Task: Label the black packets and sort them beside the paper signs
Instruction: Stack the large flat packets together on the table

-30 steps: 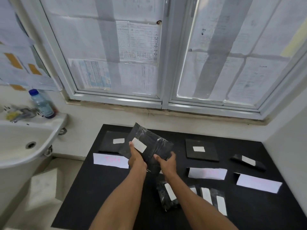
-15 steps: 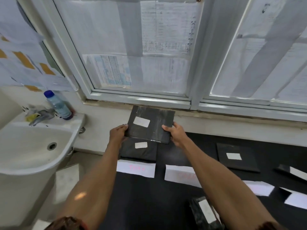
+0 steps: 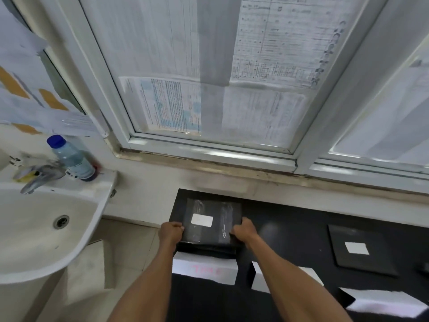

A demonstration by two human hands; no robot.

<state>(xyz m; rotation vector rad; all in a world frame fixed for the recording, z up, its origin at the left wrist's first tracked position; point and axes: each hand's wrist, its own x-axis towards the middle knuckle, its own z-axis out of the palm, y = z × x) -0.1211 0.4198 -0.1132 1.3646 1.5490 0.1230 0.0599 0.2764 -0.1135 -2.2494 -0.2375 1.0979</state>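
**Packet (image 3: 216, 210) gripped by both hands at the far left corner of the table (image 3: 290, 228)**

Wrapped in clear film and bearing a white label (image 3: 202, 220) on its upper face, the packet lies flat over a second black packet (image 3: 206, 248), whose near edge shows beneath it. The left hand (image 3: 171, 231) holds the packet's left edge, fingers curled round it. The right hand (image 3: 246, 230) holds the right edge in the same way, so the packet spans the space between the two hands. Whether it rests fully on the lower packet cannot be told.

Just nearer than this stack, by the table's left edge, stands a paper sign (image 3: 205, 269) with faint pink writing. A second sign (image 3: 261, 278) is beside it to the right, partly hidden by the right forearm. A third packet (image 3: 362, 263), also labelled, lies well apart toward the right edge, with a third sign (image 3: 385, 306) nearer the near edge. Beyond the table's left edge are a sink (image 3: 92, 228) and a blue-capped bottle (image 3: 72, 159).
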